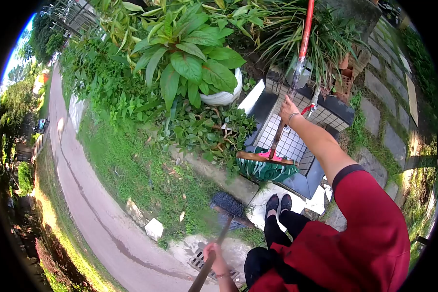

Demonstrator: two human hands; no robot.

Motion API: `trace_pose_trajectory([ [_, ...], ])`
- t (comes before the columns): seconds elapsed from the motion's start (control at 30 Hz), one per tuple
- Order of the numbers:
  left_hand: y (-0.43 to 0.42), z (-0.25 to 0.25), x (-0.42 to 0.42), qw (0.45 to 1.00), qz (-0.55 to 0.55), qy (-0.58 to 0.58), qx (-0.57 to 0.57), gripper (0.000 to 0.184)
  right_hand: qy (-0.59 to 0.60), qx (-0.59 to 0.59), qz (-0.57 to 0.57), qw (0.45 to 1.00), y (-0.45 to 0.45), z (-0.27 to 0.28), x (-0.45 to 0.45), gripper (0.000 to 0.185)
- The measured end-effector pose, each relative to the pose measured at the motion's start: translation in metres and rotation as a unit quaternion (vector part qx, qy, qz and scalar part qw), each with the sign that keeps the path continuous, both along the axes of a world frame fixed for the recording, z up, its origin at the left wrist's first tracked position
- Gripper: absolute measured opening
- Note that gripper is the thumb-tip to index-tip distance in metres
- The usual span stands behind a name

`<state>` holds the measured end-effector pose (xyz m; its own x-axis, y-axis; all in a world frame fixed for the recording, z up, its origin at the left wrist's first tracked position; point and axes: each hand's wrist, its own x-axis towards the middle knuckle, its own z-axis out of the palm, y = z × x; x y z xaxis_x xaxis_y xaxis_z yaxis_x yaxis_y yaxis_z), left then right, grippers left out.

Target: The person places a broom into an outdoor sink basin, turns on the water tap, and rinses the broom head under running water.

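Two hands grasp two mops in a garden: the right hand point(288, 109), at upper right of center, is closed around the handle of a green mop point(265, 170), while the left hand point(213, 255), at bottom center, clasps the pole of a dark mop point(228, 203), its head low in the center of the frame. The green mop could slip or swing, since a single hand steadies its long handle; its shaft, close to the red-handled tap point(311, 108), might knock it. The dark head, near the shoes point(272, 204), could get underfoot and cause a stumble. Right of center, a dark-rimmed basin point(338, 111) lined with white tiles point(270, 129) has the green head over its near end, resting or hanging unclear; whether it holds water cannot be told. At upper center, a white pot point(226, 96) holds a broad-leaved plant point(187, 65).
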<state>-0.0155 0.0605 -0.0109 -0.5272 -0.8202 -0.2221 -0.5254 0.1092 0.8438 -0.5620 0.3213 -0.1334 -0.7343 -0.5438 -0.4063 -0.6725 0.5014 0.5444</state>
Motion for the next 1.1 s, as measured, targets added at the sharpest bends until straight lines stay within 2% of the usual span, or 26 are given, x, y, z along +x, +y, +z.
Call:
trace_pose_trajectory([
  [0.07,0.002,0.003,-0.006,1.0,0.01,0.014,0.006,0.013,0.01,-0.068,0.024,0.997,0.004,-0.001,0.011,0.019],
  [0.1,-0.003,-0.005,0.0,1.0,0.009,0.009,-0.012,0.013,-0.014,-0.139,0.026,0.99,0.004,0.004,0.026,0.017],
  [0.17,-0.01,-0.011,-0.009,0.999,-0.01,0.02,-0.031,0.013,-0.083,-0.209,-0.018,0.974,0.001,-0.006,0.054,0.017],
  [0.23,-0.015,0.002,-0.026,0.999,-0.025,0.026,-0.038,0.012,-0.211,-0.247,-0.007,0.946,0.003,-0.013,0.104,0.016],
  [0.27,-0.017,0.006,-0.036,0.998,-0.029,0.026,-0.041,0.011,-0.324,-0.242,-0.005,0.914,0.003,0.029,0.131,0.02],
  [0.3,-0.02,0.013,-0.046,0.997,-0.052,0.043,-0.046,0.011,-0.428,-0.217,-0.019,0.877,0.003,0.026,0.156,0.022],
  [0.33,-0.02,0.019,-0.059,0.994,-0.073,0.062,-0.046,0.011,-0.471,-0.29,-0.003,0.833,0.01,0.032,0.18,0.023],
  [0.37,-0.025,0.017,-0.071,0.989,-0.104,0.08,-0.063,0.011,-0.517,-0.353,-0.02,0.779,0.01,0.058,0.201,0.021],
  [0.4,-0.026,0.031,-0.082,0.991,-0.119,0.045,-0.031,0.012,-0.563,-0.414,-0.037,0.714,0.005,0.095,0.223,0.02],
  [0.47,-0.026,0.036,-0.112,0.983,-0.18,0.022,-0.034,0.02,-0.561,-0.546,0.036,0.622,-0.005,0.164,0.242,0.018],
  [0.5,-0.016,0.05,-0.129,0.981,-0.195,-0.025,-0.003,0.02,-0.551,-0.56,0.051,0.616,-0.005,0.223,0.241,0.017],
  [0.53,-0.001,0.061,-0.15,0.973,-0.216,-0.071,0.034,0.02,-0.517,-0.622,0.098,0.579,-0.005,0.265,0.238,0.016],
  [0.57,0.017,0.06,-0.172,0.963,-0.264,-0.026,0.037,0.019,-0.495,-0.65,0.12,0.564,-0.003,0.303,0.231,0.015],
  [0.6,0.032,0.061,-0.184,0.949,-0.312,0.016,0.042,0.018,-0.461,-0.667,0.155,0.564,0.003,0.331,0.225,0.014],
  [0.63,0.037,0.049,-0.187,0.915,-0.397,-0.011,-0.073,0.025,-0.382,-0.67,0.2,0.604,0.009,0.354,0.227,0.01],
  [0.67,0.042,0.037,-0.192,0.859,-0.474,-0.032,-0.191,0.033,-0.343,-0.621,0.239,0.663,0.014,0.372,0.226,0.006],
  [0.73,0.078,0.037,-0.2,0.815,-0.491,0.096,-0.292,0.029,-0.168,-0.583,0.355,0.711,0.02,0.377,0.224,0.003],
  [0.77,0.085,0.031,-0.203,0.873,-0.468,0.056,-0.127,0.025,-0.049,-0.47,0.352,0.808,0.026,0.376,0.231,0.015],
  [0.8,0.093,0.025,-0.204,0.901,-0.431,0.011,0.042,0.022,0.067,-0.334,0.337,0.878,0.033,0.374,0.238,0.027],
  [0.83,0.099,0.018,-0.205,0.892,-0.441,-0.091,0.029,0.016,0.059,-0.202,0.3,0.93,0.041,0.379,0.243,0.033],
  [0.87,0.107,0.015,-0.205,0.884,-0.457,-0.094,0.031,0.016,0.059,-0.2,0.284,0.936,0.047,0.382,0.25,0.033],
  [0.93,0.127,0.014,-0.202,0.86,-0.503,-0.032,0.079,0.01,0.046,-0.035,0.176,0.983,0.054,0.407,0.259,0.021],
  [0.97,0.136,0.016,-0.197,0.839,-0.542,-0.002,0.056,0.009,-0.067,-0.007,0.089,0.994,0.06,0.433,0.252,0.019],
  [1.07,0.15,0.043,-0.195,0.811,-0.58,-0.027,0.068,0.015,0.032,-0.147,0.166,0.975,0.105,0.431,0.254,0.018],
  [1.1,0.157,0.061,-0.192,0.812,-0.579,-0.058,0.055,0.017,0.02,-0.14,0.175,0.974,0.116,0.444,0.257,0.019],
])
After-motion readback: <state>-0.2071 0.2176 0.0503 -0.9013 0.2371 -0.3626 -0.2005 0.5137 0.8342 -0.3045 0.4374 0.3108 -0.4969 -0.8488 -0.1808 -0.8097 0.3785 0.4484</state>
